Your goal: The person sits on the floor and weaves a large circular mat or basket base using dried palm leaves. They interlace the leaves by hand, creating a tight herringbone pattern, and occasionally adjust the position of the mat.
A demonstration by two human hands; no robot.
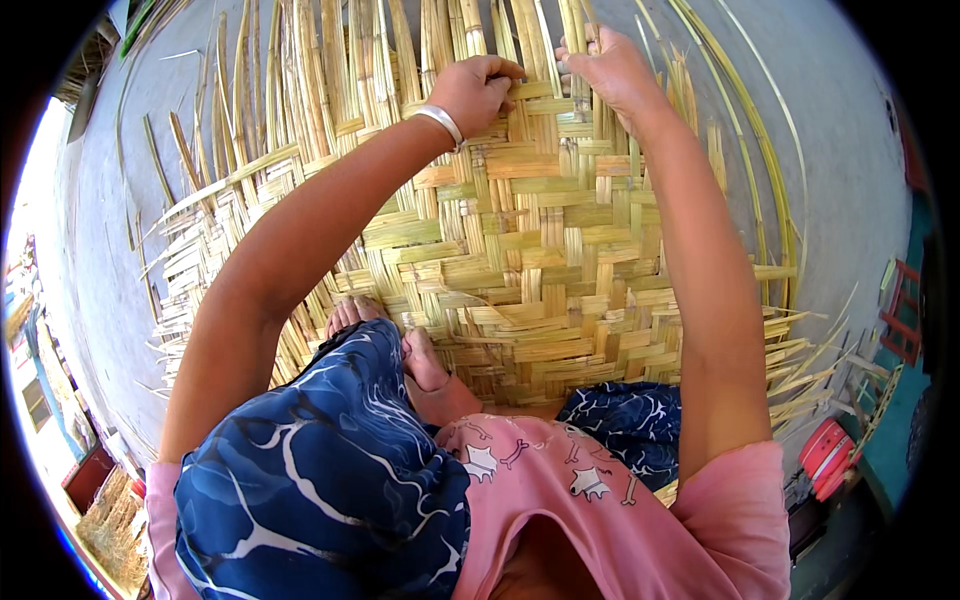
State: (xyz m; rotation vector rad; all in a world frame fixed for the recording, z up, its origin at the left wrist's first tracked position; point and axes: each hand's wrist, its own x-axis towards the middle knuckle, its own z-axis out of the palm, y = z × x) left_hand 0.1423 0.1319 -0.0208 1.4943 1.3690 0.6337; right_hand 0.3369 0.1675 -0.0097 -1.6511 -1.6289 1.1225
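Note:
A half-woven mat of flat yellow-green bamboo strips lies on the floor before me, and I sit on its near part. At its far woven edge my left hand, with a silver bangle on the wrist, has its fingers curled down and pinched at a strip; the fingertips are partly hidden. To the right, my right hand grips an upright bamboo strip between thumb and fingers. Unwoven strips fan out beyond the woven edge. My bare foot rests on the mat.
Loose long strips lie on the grey floor to the right, with others at the left. A red chair-like frame and a red striped object stand at the right rim. Straw shows at lower left.

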